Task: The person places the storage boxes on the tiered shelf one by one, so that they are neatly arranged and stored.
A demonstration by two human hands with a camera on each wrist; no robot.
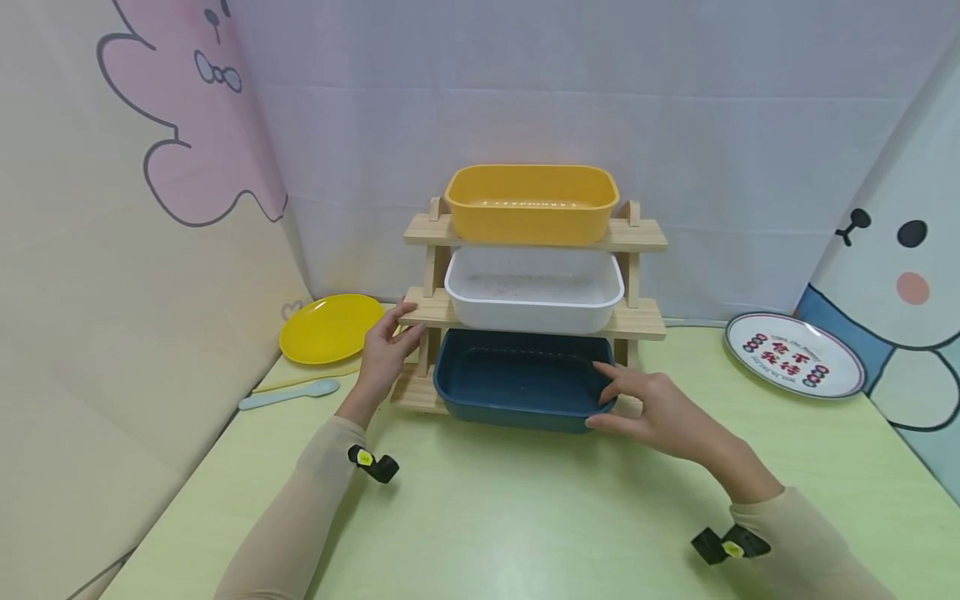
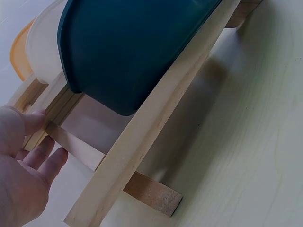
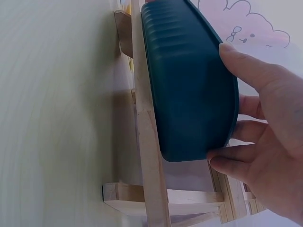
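Blue tub pinched by right hand — left hand, fingers relaxed, touches wooden rack — pale-green table, cartoon curtains.

Noted top tub yellow, middle tub white, bottom tub dark blue; rack pale wood; surface light green; plate yellow; second plate white, red-and-black characters.

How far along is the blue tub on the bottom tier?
Looks done: yellow tub and white tub sit on the rack's upper two tiers. In hand: the right hand grips the blue tub at its right end on the bottom tier, while the left hand steadies the rack's left side. Left: cannot tell whether the blue tub is fully seated.
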